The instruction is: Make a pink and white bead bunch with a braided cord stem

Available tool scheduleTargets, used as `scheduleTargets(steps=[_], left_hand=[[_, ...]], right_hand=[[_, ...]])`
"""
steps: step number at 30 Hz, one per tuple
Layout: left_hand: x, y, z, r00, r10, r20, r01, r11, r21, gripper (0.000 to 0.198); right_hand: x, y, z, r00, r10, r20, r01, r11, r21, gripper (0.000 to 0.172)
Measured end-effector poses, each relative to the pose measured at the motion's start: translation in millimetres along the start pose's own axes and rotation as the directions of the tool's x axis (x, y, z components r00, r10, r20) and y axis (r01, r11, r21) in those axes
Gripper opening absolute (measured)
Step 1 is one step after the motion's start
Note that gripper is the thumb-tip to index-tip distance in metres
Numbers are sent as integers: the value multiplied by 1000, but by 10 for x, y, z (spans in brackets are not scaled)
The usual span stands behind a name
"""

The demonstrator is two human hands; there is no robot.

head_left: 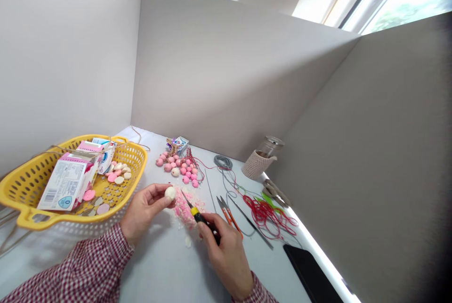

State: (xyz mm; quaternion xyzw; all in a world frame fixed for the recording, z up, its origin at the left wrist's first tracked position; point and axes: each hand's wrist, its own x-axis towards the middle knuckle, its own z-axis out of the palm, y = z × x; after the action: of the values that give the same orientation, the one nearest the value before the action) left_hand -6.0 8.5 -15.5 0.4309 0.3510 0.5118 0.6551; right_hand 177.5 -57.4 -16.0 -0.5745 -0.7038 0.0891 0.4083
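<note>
Between the thumb and fingers of my left hand is a small cream-white ball, looking like carved soap. My right hand is closed around the black and yellow handle of a carving knife. Its thin pointed blade aims up and left at the ball, with a small gap between them. Below and behind both lies a pile of pink and white shavings. Farther back rests a cluster of pink balls with one white ball among them.
To the left stands a yellow basket with boxes and pink and cream discs. On the right are orange-handled scissors, a metal rod, tangled red cord, grey cord, a glass jar and a black phone-like slab.
</note>
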Motion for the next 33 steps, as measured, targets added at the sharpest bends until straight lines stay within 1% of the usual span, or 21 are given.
scheduleTargets(steps=[2,3,5,7,9,12,16,19,28,31,33], left_hand=[[-7,4,4,1000,-12,19,13,999,-53,41],[-9,4,7,999,-28,35,31,995,-91,40],[-14,4,14,996,-61,68,72,983,-168,39],[-16,3,19,993,-83,89,101,973,-209,39],[-15,2,22,990,-95,108,117,971,-210,38],[-14,-2,24,987,-101,126,125,972,-197,38],[-19,-4,27,987,-102,121,124,975,-187,40],[-24,-3,26,987,-110,120,131,974,-186,40],[-16,4,19,984,-133,116,155,966,-204,41],[-25,22,19,988,-125,96,142,970,-198,40],[-30,34,15,989,-123,82,136,972,-190,38]], right_hand=[[12,-6,-9,1000,11,-12,-11,1000,23,17],[17,-18,-11,1000,-2,-21,3,1000,27,17],[20,-52,-8,997,-59,-40,60,998,14,16],[16,-78,3,991,-123,-50,123,992,-12,15],[8,-86,14,985,-163,-48,162,986,-30,16],[0,-78,21,981,-189,-39,187,981,-52,15],[-1,-83,17,976,-217,-34,215,975,-56,15],[-6,-79,22,975,-221,-22,220,974,-53,15],[-30,-62,52,979,-203,-30,198,973,-115,15],[-12,-26,23,977,-204,-53,193,966,-170,15],[1,1,-10,980,-184,-80,165,966,-200,15]])
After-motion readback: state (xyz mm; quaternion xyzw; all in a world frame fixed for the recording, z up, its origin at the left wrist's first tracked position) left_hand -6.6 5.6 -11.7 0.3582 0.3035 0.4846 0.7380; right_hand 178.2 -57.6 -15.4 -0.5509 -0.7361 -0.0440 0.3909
